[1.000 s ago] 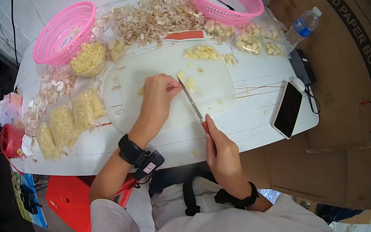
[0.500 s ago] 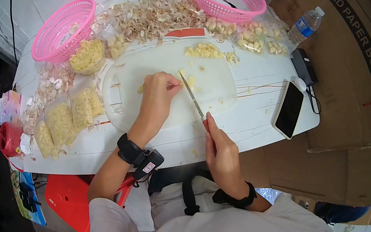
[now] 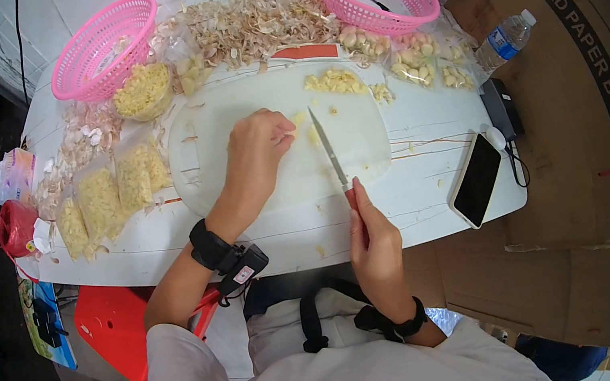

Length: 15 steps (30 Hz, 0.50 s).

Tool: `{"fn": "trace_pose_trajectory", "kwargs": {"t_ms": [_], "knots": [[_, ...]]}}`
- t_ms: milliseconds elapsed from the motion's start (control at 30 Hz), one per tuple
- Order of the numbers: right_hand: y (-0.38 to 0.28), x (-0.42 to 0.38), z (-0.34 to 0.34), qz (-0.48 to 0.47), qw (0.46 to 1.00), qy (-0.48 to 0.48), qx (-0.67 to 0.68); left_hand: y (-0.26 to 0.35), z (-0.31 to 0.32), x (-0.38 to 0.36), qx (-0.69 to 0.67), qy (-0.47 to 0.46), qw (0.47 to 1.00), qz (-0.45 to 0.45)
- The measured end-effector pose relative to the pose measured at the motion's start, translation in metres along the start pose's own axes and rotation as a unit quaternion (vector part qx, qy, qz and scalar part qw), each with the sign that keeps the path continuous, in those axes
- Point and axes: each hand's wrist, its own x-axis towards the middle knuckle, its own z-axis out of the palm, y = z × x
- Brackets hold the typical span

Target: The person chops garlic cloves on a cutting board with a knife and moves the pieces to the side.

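Note:
My right hand (image 3: 377, 247) is wrapped round the red handle of a knife (image 3: 329, 147), its blade pointing away from me over the white cutting board (image 3: 217, 128). My left hand (image 3: 258, 146) is over the middle of the board, fingers curled in and thumb against them. Whatever sits between those fingertips, if anything, is too small to name. Pale garlic pieces (image 3: 313, 136) lie on the board between my left fingertips and the blade. At the board's far right rests a heap of chopped garlic (image 3: 335, 82).
Garlic skins (image 3: 251, 20) are piled at the back between two pink baskets (image 3: 63, 70). Bags of chopped garlic (image 3: 101, 202) stand left; bagged whole cloves (image 3: 413, 61) lie right. A phone (image 3: 476, 181), water bottle (image 3: 505, 41) and cardboard box (image 3: 575, 102) are at the right.
The knife and my right hand have shifted right, so the blade is farther from my left fingers. My left hand has moved slightly away from me, its fingers turned a little.

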Motion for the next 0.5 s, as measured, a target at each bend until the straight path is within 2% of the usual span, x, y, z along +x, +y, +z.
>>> {"fn": "trace_pose_trajectory", "kwargs": {"t_ms": [67,167,233,333,400,500], "knots": [[0.005,0.001,-0.001,-0.008,0.999,0.039,0.006,0.007,-0.007,0.002,0.035,-0.002,0.999,0.008],[0.006,0.003,-0.004,0.001,0.999,0.041,-0.002,0.01,-0.013,0.005,0.068,-0.005,0.998,0.0],[0.006,0.003,-0.003,-0.002,0.999,0.042,-0.006,0.005,-0.014,0.006,0.075,-0.026,0.995,0.063],[0.003,0.003,-0.002,-0.006,0.999,0.032,0.002,-0.003,-0.006,0.003,0.031,-0.061,0.996,0.057],[-0.006,0.004,-0.005,0.066,0.997,0.0,0.034,0.0,-0.006,0.005,0.002,-0.059,0.998,0.038],[-0.007,0.003,-0.005,0.065,0.997,0.0,0.038,0.006,-0.008,0.007,-0.024,-0.043,0.999,0.006]]}}
